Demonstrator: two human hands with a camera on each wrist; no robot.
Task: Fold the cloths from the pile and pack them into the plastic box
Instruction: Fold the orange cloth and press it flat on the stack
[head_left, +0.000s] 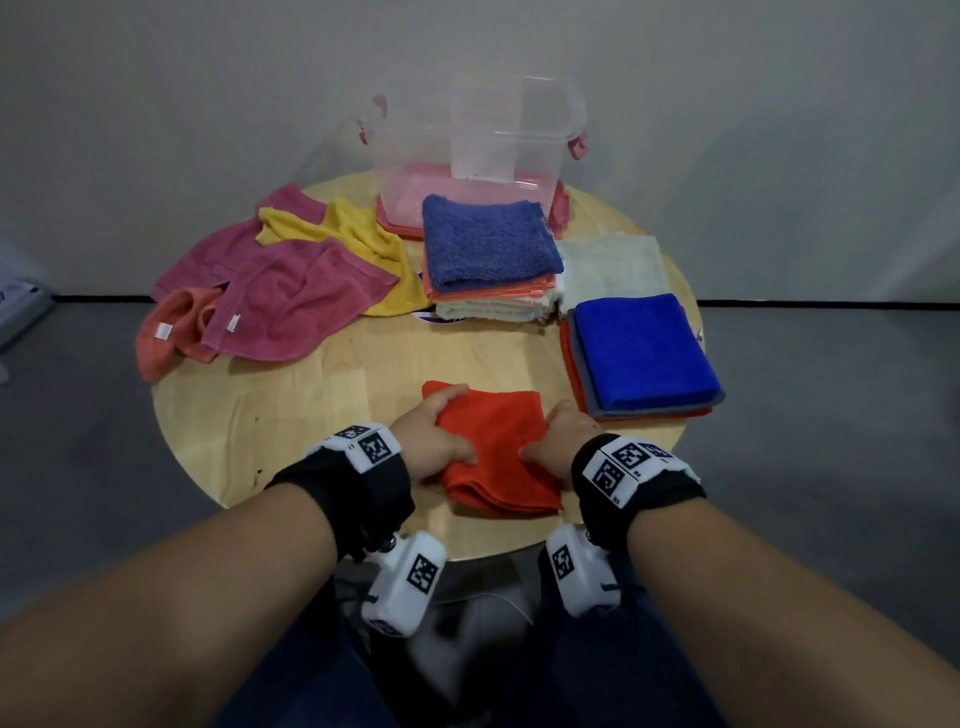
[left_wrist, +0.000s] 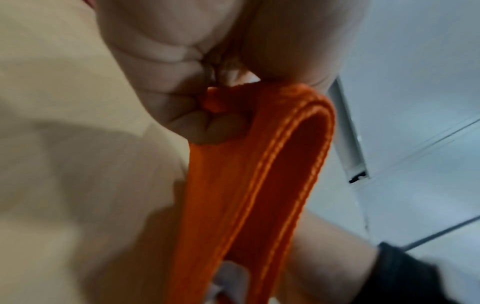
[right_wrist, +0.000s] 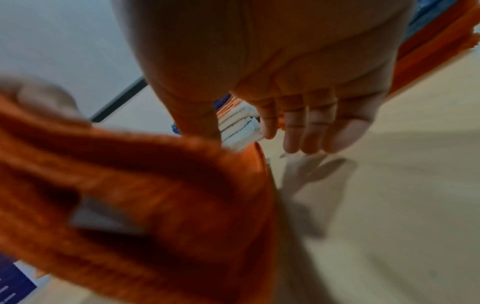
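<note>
A folded orange cloth (head_left: 493, 447) lies on the round wooden table (head_left: 311, 415) near its front edge. My left hand (head_left: 436, 431) grips its left edge; in the left wrist view the curled fingers (left_wrist: 182, 107) pinch the folded layers of the orange cloth (left_wrist: 259, 185). My right hand (head_left: 561, 436) is at its right edge. In the right wrist view its fingers (right_wrist: 306, 127) are straight above the tabletop and the thumb touches the orange cloth (right_wrist: 130, 195). The clear plastic box (head_left: 467, 156) with pink latches stands at the back. The unfolded pile of pink (head_left: 291, 296), yellow (head_left: 363, 234) and coral (head_left: 171, 332) cloths lies at the back left.
A folded stack topped by a purple-blue towel (head_left: 488, 244) sits in front of the box. A pale green cloth (head_left: 613, 265) and a stack topped by a bright blue cloth (head_left: 644, 348) lie at the right. The table's right edge is close to the blue stack.
</note>
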